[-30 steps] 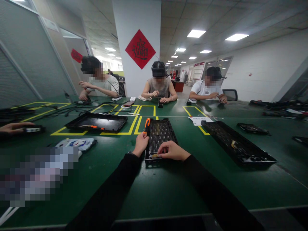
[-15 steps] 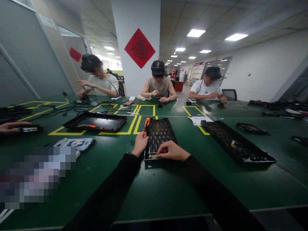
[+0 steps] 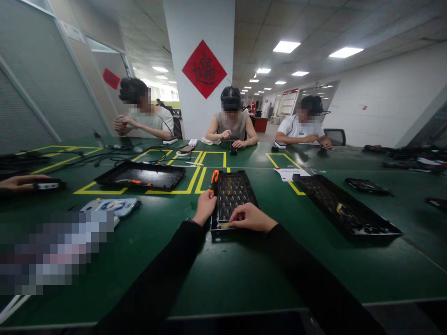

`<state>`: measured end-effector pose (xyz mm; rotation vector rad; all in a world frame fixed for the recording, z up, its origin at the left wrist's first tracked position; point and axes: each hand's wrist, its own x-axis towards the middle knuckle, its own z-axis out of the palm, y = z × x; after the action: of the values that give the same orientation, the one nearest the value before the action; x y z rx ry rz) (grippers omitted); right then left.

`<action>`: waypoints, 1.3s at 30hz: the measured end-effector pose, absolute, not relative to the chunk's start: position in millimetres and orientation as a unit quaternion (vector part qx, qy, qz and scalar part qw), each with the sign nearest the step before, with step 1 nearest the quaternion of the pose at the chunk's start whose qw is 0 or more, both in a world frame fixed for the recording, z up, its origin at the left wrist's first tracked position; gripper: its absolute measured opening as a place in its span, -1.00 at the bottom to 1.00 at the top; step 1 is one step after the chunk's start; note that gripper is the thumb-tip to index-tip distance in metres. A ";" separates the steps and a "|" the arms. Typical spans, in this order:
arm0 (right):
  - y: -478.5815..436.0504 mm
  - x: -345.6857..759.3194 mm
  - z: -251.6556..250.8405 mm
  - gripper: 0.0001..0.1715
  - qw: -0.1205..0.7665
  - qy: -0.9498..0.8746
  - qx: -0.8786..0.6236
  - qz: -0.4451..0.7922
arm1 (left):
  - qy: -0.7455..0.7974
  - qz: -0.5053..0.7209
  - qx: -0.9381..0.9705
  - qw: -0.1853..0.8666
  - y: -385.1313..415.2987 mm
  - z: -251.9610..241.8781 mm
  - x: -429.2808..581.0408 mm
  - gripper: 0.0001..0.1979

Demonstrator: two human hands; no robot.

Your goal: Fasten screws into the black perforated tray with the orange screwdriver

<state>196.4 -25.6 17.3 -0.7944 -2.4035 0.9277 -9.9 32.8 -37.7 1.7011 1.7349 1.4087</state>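
A black rectangular shell (image 3: 256, 200), like an open case with rows of small pale parts inside, lies lengthwise in front of me. At its left edge, my left hand (image 3: 205, 207) is closed around an orange-and-black-handled tool (image 3: 213, 181), whose working end I cannot make out. My right hand (image 3: 252, 217) reaches over the shell's near right corner, thumb and fingers pinched together low inside it. A small yellowish piece (image 3: 226, 225) lies at those fingertips; whether they grip it or only touch it is hidden.
To the right lies a long black shell (image 3: 377, 228) by a white paper (image 3: 291, 174). Another black tray (image 3: 157, 179) holds an orange-handled tool at the left. A pale blue pouch (image 3: 122, 207) is nearer. Several co-workers sit opposite; another person's hand (image 3: 26, 182) shows at far left.
My hands stay almost in the same place at the shell, apart from a slight shift of the view. The co-worker at the left has brought both hands together.
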 end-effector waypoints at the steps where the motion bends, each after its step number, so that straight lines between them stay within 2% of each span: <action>1: -25.5 196.4 17.5 -0.74 0.220 -0.869 -0.285 0.340 | 0.609 0.495 0.596 0.166 32.7 -37.7 -10.0 -0.76; 12: -27.1 194.8 19.3 -0.69 0.216 -0.867 -0.297 0.335 | 0.601 0.512 0.583 0.191 33.2 -39.6 -9.4 -0.77; 39: -26.3 195.5 19.1 -0.72 0.219 -0.866 -0.283 0.349 | 0.610 0.501 0.585 0.188 27.2 -32.4 -8.2 -0.76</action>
<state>195.5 -26.3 19.1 -0.7835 -2.3962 0.9668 -8.2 27.2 -32.4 1.6448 1.7152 1.4087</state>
